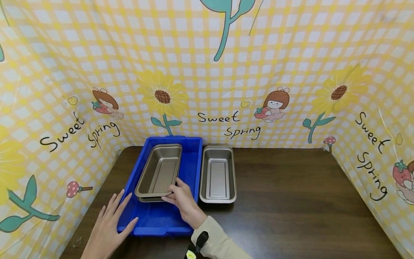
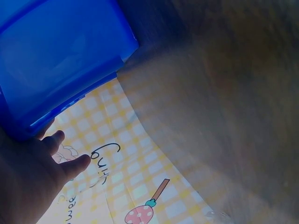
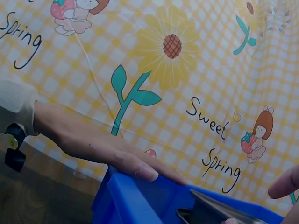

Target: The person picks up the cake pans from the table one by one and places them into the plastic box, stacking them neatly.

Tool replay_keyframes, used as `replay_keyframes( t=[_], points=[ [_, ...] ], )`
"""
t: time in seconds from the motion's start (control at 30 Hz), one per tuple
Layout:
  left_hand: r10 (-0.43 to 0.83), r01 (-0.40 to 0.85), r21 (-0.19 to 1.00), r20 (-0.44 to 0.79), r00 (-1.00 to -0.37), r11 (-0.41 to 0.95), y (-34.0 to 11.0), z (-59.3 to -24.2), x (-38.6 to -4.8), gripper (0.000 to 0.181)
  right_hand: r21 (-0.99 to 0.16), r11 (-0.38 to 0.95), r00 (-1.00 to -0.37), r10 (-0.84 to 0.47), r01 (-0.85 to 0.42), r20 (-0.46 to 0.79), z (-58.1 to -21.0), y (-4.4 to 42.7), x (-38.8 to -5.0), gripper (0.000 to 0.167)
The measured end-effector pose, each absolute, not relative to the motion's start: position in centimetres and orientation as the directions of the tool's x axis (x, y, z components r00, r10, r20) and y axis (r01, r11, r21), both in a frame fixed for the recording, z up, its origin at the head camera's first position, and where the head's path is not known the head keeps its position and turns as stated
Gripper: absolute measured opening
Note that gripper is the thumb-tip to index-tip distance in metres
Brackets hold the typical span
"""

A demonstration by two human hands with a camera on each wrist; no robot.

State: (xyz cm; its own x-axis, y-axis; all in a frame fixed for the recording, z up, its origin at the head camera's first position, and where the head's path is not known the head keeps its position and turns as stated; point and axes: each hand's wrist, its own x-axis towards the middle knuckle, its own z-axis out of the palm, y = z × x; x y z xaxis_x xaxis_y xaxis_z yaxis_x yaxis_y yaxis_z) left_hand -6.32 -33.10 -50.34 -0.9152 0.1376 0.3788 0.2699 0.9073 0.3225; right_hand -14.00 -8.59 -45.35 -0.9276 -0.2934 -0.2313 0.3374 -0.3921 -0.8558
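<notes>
Inside the blue plastic tray [image 1: 191, 162] sits a grey metal loaf pan [image 1: 158, 169], with the rim of another pan showing just beneath it. My right hand [image 1: 184, 203] pinches the upper pan at its near right corner; in the right wrist view only some of its fingers [image 3: 285, 184] show. With fingers spread and straight, my left hand [image 1: 110, 225] rests against the tray's left side near the front corner. The left wrist view shows that hand [image 2: 28, 172] beside the blue wall. A separate loaf pan [image 1: 218, 174] stands on the table, right of the tray.
The dark wooden table [image 1: 291, 201] extends to the right of the pans. A yellow checked cloth [image 1: 213, 90] with printed flowers hangs around its back and sides. A small clear scrap [image 1: 77, 241] lies near the table's left edge.
</notes>
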Motion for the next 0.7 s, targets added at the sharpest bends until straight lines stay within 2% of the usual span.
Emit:
replay_keyframes(
  t=[0.43, 0.7],
  points=[
    [0.133, 0.258, 0.318, 0.367, -0.921, 0.912, -32.9, -50.3, -6.4, 0.082, -0.903, -0.266, -0.899, -0.375, 0.337, -0.226, -44.0, -7.0, -12.8, 0.090],
    [0.129, 0.251, 0.318, 0.359, -0.924, 0.914, -32.9, -50.3, -6.5, 0.083, -0.917, -0.221, -0.880, -0.422, 0.331, -0.216, -43.2, -5.8, -12.4, 0.086]
  ],
)
